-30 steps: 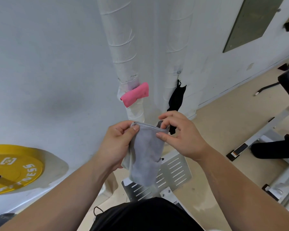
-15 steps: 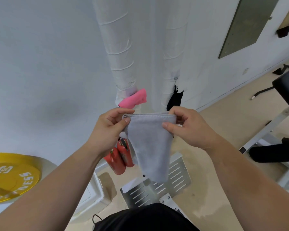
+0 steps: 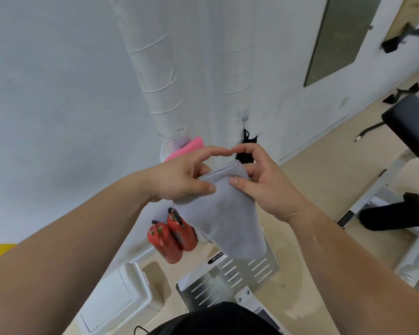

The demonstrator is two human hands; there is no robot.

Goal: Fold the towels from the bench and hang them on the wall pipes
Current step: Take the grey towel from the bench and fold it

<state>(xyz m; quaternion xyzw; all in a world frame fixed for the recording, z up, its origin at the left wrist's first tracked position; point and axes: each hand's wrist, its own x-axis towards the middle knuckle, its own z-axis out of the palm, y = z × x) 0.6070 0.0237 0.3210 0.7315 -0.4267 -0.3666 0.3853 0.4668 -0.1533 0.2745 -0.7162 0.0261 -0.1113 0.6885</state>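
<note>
A small grey towel (image 3: 225,213) hangs folded in front of me, pinched at its top edge by both hands. My left hand (image 3: 179,177) grips the left part of the fold with thumb on the cloth. My right hand (image 3: 264,180) holds the right part, thumb on the front. The two hands are close together, index fingertips nearly touching above the towel. Behind them stand two white wrapped wall pipes (image 3: 155,68). A pink towel (image 3: 189,147) hangs on the left pipe and a black cloth (image 3: 247,151) on the right pipe (image 3: 237,68).
Two red fire extinguishers (image 3: 172,235) stand on the floor at the wall below the towel. A slotted metal plate (image 3: 228,279) and a white box (image 3: 111,298) lie near my feet. A black padded bench (image 3: 411,122) and its frame stand to the right.
My hands have come together, narrowing the towel's top edge into a tighter fold. The view has shifted up and closer to the pipes; the yellow weight plate has slid almost out of view.
</note>
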